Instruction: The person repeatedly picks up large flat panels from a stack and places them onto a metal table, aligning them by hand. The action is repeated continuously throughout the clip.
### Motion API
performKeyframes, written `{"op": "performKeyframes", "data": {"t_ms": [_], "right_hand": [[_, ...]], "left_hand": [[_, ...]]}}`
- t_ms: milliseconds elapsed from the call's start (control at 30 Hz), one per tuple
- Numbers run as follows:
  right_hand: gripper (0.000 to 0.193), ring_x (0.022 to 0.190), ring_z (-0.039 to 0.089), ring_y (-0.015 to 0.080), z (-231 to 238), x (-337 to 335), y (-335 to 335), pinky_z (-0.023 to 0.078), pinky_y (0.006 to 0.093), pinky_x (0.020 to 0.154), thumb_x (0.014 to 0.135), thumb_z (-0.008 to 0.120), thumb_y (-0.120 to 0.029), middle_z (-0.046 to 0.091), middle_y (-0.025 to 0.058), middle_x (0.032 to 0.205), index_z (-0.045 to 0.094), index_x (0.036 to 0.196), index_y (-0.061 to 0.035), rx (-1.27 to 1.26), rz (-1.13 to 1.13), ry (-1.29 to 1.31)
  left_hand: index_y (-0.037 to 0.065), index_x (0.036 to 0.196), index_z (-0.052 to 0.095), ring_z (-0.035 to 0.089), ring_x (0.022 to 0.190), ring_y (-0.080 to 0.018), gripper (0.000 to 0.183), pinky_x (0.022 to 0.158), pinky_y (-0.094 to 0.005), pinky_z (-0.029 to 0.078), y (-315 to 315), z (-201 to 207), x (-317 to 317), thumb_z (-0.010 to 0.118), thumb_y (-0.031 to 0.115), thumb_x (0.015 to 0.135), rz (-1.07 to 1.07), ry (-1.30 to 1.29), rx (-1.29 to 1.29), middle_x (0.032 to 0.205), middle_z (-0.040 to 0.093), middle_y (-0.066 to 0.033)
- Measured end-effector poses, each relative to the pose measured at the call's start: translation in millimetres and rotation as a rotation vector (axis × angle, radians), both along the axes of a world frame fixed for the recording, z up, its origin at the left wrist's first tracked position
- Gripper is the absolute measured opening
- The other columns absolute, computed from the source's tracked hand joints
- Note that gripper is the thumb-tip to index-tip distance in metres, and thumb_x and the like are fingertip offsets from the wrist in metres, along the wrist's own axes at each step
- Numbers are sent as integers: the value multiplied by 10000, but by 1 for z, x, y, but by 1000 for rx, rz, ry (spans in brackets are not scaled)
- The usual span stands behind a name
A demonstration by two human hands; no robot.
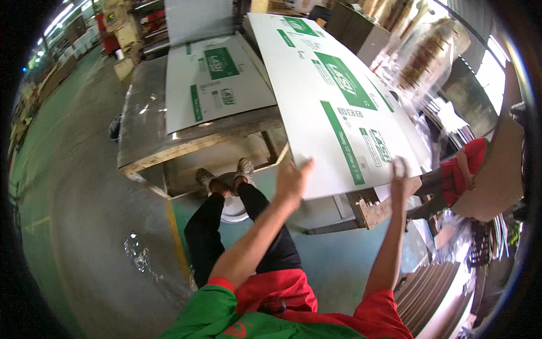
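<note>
A large white cardboard sheet [305,113] with green printed panels slopes away from me, right of centre. My left hand [292,182] grips its near left corner, thumb and fingers closed at the edge. At the near right edge, my right hand [400,176] has its fingers bent over the top of the sheet; they are slightly blurred. A second white sheet [183,85] with similar green print lies flat on a worn table [144,127] to the left, apart from both hands. What lies directly under the held sheet is mostly hidden.
Below the sheet's near right part shows a wooden-edged stand [372,212]. Another person in a red shirt [460,172] stands at the right beside a large brown board [497,181]. Stacked brown boards [426,296] lie at lower right. Clear plastic scrap [135,252] lies on the floor.
</note>
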State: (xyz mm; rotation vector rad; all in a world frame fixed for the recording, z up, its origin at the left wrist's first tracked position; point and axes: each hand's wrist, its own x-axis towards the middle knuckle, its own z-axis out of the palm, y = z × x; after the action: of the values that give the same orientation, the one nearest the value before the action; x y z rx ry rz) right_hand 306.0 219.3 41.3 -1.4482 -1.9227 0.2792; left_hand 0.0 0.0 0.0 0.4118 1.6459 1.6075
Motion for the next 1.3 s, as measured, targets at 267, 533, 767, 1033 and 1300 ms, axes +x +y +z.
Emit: {"op": "performKeyframes", "data": {"t_ms": [267, 533, 767, 1033, 1300], "right_hand": [[663, 1257, 510, 292, 53, 73, -93, 475, 470, 992, 980, 465, -542, 513, 142, 1411, 463, 1429, -55, -496, 281, 1362], [680, 1096, 622, 267, -21, 29, -143, 525, 402, 907, 795, 649, -55, 579, 155, 1322, 449, 1441, 11, -1084, 383, 759], [624, 854, 652, 203, -83, -3, -144, 549, 328, 541, 880, 591, -120, 630, 119, 1223, 423, 1477, -55, -1199, 476, 436], [504, 491, 449, 89, -92, -17, -143, 410, 291, 426, 954, 551, -163, 598, 5, 794, 497, 1455, -163, -993, 358, 173], [466, 495, 327, 60, -91, -34, -148, 283, 263, 420, 955, 558, -191, 495, -42, 686, 545, 1419, -147, -960, 279, 243]], "left_hand": [[-31, 984, 686, 619, 752, -147, 294, 658, -286, 476, -244, 92, -45, 712, 230, 850, 304, 280, -158, 851, 672, -72], [-26, 989, 695, 615, 702, -133, 316, 640, -287, 490, -396, 35, 5, 737, 252, 846, 350, -56, -280, 833, 677, -55], [-34, 1141, 642, 642, 870, -182, 384, 777, -343, 516, -418, -73, 13, 688, 274, 915, 396, -287, -455, 1006, 684, -86], [-23, 1486, 318, 460, 1285, -244, 748, 1084, -370, 360, -396, -81, 24, 679, 252, 891, 432, 88, -266, 1419, 479, -172], [-58, 1532, 188, 363, 1397, -271, 828, 1150, -374, 267, -382, -37, 9, 647, 173, 883, 337, 120, -328, 1516, 380, -219]]}}
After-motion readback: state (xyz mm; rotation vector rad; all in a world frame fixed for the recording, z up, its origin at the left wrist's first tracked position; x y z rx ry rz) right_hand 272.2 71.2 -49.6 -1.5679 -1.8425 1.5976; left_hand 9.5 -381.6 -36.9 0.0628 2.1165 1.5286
